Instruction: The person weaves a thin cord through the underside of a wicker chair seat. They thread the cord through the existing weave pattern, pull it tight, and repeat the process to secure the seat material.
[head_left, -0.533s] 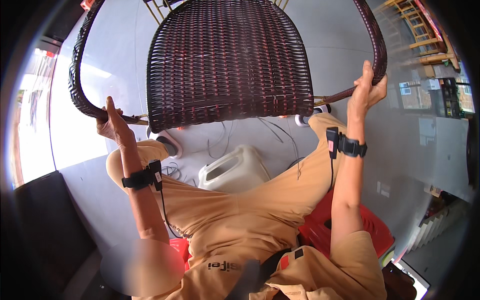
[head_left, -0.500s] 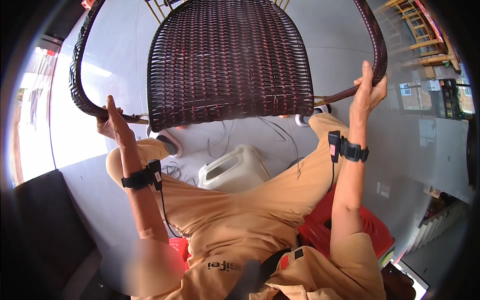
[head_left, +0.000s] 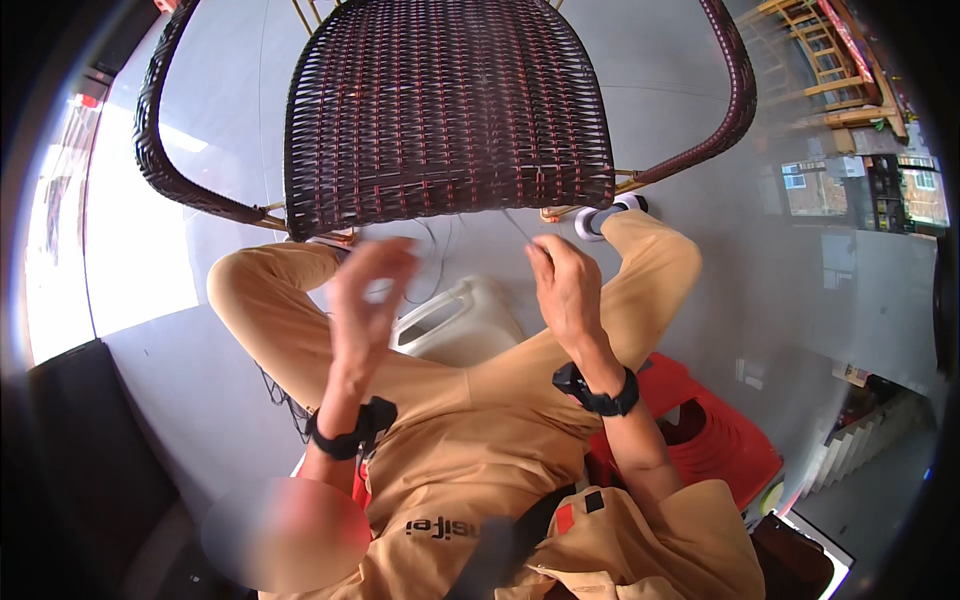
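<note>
Floor [head_left: 700,150]: smooth pale grey, glossy, fills most of the frame. Strong daylight from the left edge; a bright patch [head_left: 130,250] lies on the floor at left centre, a smaller glint above it. Lower left: a dark, flat black surface [head_left: 90,450], its kind unclear. Upper right: wooden frames [head_left: 820,60], ladder-like, stacked together, bent by the lens. Right edge: a window-like opening [head_left: 810,190] showing buildings outside. Lower right: pale slatted steps or rails [head_left: 850,450], and a white-rimmed dark panel [head_left: 800,550] at the bottom.
</note>
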